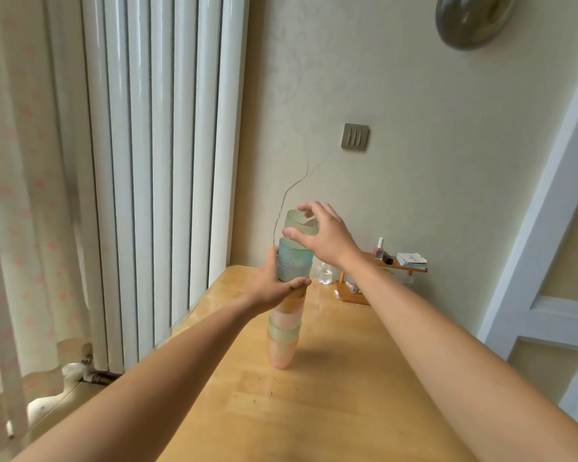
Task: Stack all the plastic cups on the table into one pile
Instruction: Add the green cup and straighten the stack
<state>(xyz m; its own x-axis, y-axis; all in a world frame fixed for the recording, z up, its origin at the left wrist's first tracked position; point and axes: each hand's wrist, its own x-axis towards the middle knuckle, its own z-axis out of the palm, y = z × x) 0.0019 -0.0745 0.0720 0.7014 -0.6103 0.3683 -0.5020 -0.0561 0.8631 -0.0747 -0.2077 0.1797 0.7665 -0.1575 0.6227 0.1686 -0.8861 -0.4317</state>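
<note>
A tall pile of nested plastic cups stands on the wooden table, leaning slightly. Its lower cups are orange, pale green and pink; blue ones sit higher up. My left hand is wrapped around the pile's upper middle, just under the blue cups. On top sits a pale green cup, mouth up. My right hand grips that top cup from the right, thumb on its front and fingers over its rim.
A small wooden shelf stands at the table's far edge against the wall, carrying a nail polish bottle and a stack of cards. A clear bottle stands beside it. A white radiator and a curtain fill the left.
</note>
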